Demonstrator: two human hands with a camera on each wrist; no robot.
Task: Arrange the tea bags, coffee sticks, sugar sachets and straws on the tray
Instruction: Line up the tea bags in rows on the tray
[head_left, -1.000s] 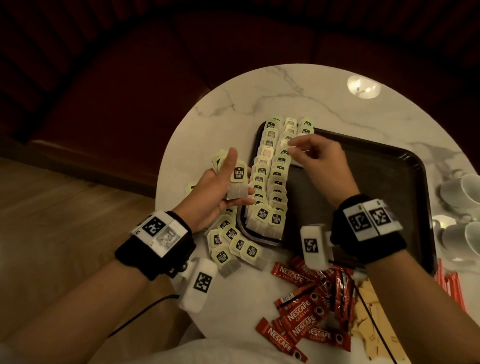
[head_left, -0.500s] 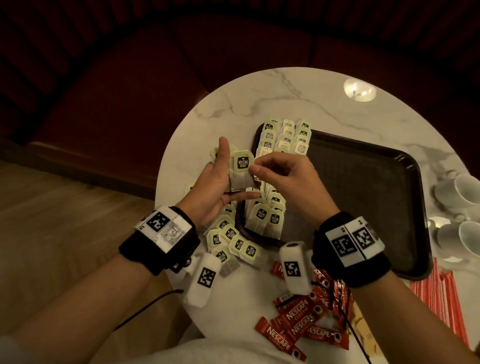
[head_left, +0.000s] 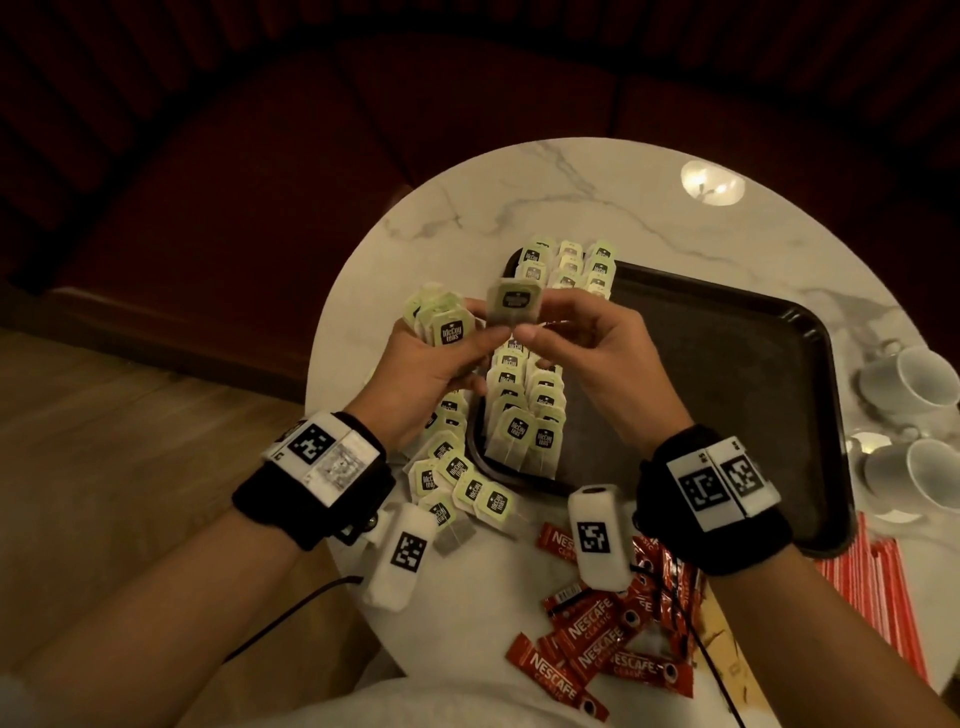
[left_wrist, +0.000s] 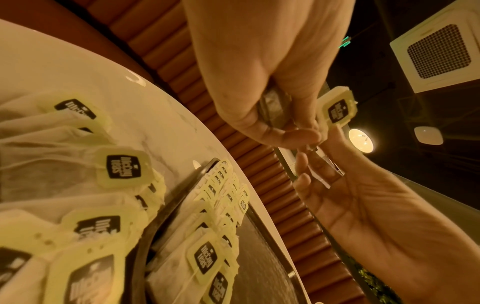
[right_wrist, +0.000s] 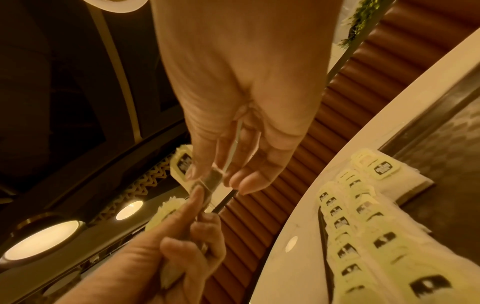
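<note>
My left hand (head_left: 457, 353) grips a bundle of green-tagged tea bags (head_left: 441, 325) above the table's left side. My right hand (head_left: 540, 325) meets it and pinches a single tea bag (head_left: 514, 304) by its lower edge, tag up; my left thumb touches that bag too. The right wrist view shows this bag (right_wrist: 217, 179) between my right fingertips. Rows of tea bags (head_left: 524, 415) lie along the left edge of the black tray (head_left: 727, 374). Loose tea bags (head_left: 462, 480), red coffee sticks (head_left: 602, 639), brown sugar sachets (head_left: 722, 634) and red-striped straws (head_left: 883, 577) lie on the marble table (head_left: 519, 208).
Two white cups (head_left: 919, 384) (head_left: 919, 478) stand at the table's right edge beside the tray. The tray's middle and right part is bare. A dark red sofa (head_left: 311, 156) curves behind the table, and wooden floor shows at the left.
My right hand left the tea bag rows on the tray, came back to my left hand and took hold of one bag from the bundle. Both hands have risen slightly.
</note>
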